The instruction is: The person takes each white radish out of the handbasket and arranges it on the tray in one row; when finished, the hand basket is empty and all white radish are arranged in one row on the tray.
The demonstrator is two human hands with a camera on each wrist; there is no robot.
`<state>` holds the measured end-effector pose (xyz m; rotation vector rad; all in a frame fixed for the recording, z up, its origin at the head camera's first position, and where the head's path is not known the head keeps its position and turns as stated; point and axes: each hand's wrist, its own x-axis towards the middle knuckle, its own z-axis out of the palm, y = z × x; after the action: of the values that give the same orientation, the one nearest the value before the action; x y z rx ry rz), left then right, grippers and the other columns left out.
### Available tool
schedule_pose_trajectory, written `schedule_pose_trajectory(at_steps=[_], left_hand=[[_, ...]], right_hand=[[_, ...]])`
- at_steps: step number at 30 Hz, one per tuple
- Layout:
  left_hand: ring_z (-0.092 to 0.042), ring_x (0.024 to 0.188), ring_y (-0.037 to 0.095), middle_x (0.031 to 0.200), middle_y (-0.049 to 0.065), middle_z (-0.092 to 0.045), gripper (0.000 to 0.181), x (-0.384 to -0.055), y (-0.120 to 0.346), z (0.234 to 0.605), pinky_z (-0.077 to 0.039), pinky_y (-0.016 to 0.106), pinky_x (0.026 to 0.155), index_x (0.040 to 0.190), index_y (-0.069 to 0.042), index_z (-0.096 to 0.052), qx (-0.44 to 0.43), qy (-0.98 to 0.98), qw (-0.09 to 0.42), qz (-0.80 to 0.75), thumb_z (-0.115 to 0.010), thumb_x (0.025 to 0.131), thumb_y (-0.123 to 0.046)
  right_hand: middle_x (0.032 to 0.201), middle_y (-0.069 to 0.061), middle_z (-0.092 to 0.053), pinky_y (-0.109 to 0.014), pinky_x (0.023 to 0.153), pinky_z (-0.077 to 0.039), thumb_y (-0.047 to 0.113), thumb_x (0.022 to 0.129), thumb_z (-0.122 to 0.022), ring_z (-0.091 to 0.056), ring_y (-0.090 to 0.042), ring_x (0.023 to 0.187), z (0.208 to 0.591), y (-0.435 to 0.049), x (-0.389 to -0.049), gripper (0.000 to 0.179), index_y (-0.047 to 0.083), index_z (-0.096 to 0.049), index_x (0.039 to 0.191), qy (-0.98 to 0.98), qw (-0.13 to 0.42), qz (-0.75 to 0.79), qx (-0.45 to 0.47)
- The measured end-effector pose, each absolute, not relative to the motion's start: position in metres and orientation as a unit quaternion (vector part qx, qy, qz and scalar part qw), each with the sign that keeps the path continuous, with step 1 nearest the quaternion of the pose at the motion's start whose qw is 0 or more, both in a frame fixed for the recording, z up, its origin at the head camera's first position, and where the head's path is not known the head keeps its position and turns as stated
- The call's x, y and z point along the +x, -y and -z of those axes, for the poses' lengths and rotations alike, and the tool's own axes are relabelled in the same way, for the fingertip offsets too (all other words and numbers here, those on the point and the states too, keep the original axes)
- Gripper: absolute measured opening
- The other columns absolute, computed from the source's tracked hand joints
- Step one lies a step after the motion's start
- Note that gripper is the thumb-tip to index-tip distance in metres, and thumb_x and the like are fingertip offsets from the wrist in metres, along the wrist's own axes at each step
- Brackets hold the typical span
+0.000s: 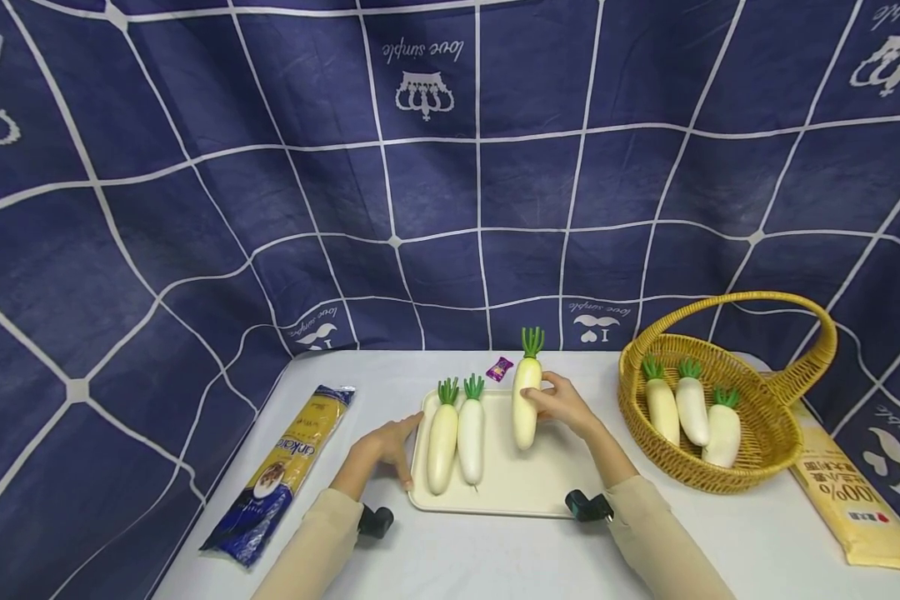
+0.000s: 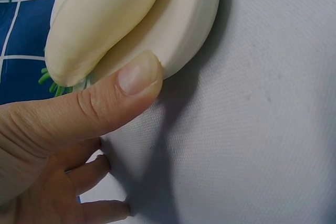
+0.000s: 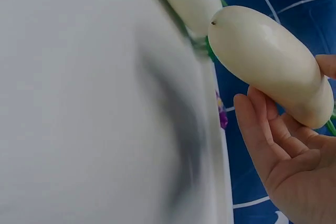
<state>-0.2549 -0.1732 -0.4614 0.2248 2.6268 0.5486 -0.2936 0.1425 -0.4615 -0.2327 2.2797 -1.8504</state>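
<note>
My right hand (image 1: 566,404) holds a white radish (image 1: 526,417) with green stalks above the right part of a cream tray (image 1: 513,483). In the right wrist view the thumb and fingers grip this radish (image 3: 268,59), its root end towards the camera. Two more radishes, a yellowish one (image 1: 442,450) and a whiter one (image 1: 471,442), lie side by side at the tray's left. Beside the tray's left edge is my left hand (image 1: 388,446), holding nothing. Its thumb (image 2: 139,77) is at the tray's rim in the left wrist view, the fingers loosely spread.
A wicker basket (image 1: 633,417) with a tall handle stands at right, three radishes (image 1: 692,408) inside. Partly behind it lies a yellow packet (image 1: 855,500). A blue and gold packet (image 1: 281,475) lies at left. A small purple wrapped sweet (image 1: 499,368) sits behind the tray.
</note>
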Motion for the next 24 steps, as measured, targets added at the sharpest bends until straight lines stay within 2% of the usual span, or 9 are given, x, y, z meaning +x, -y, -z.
schedule_pose_trajectory(at_steps=[4, 10, 24], left_hand=[[-0.03, 0.135, 0.041, 0.147, 0.02, -0.035, 0.12, -0.255, 0.173, 0.461, -0.027, 0.054, 0.111, 0.147, -0.007, -0.029, 0.08, -0.95, 0.224, -0.2, -0.092, 0.046, -0.013], [-0.031, 0.135, 0.041, 0.147, 0.021, -0.036, 0.121, -0.256, 0.173, 0.46, -0.028, 0.053, 0.111, 0.147, -0.006, -0.029, 0.084, -0.951, 0.224, -0.197, -0.092, 0.045, -0.014], [-0.031, 0.135, 0.041, 0.147, 0.021, -0.036, 0.121, -0.254, 0.173, 0.462, -0.028, 0.052, 0.111, 0.147, -0.003, -0.029, 0.096, -0.952, 0.212, -0.2, -0.093, 0.044, -0.011]], right_hand=[[0.09, -0.022, -0.068, -0.039, 0.064, -0.06, 0.018, 0.084, -0.06, -0.065, -0.018, 0.065, 0.468, -0.134, -0.299, 0.056, -0.013, -0.041, 0.127, -0.781, 0.113, 0.61, -0.068], [0.076, -0.014, -0.065, -0.037, 0.056, -0.059, 0.021, 0.082, -0.06, -0.062, -0.016, 0.055, 0.474, -0.12, -0.299, 0.057, -0.014, -0.044, 0.125, -0.804, 0.129, 0.58, -0.041], [0.058, -0.007, -0.058, -0.027, 0.043, -0.055, 0.026, 0.078, -0.066, -0.056, -0.013, 0.046, 0.484, -0.101, -0.297, 0.038, -0.004, -0.057, 0.099, -0.827, 0.163, 0.537, -0.027]])
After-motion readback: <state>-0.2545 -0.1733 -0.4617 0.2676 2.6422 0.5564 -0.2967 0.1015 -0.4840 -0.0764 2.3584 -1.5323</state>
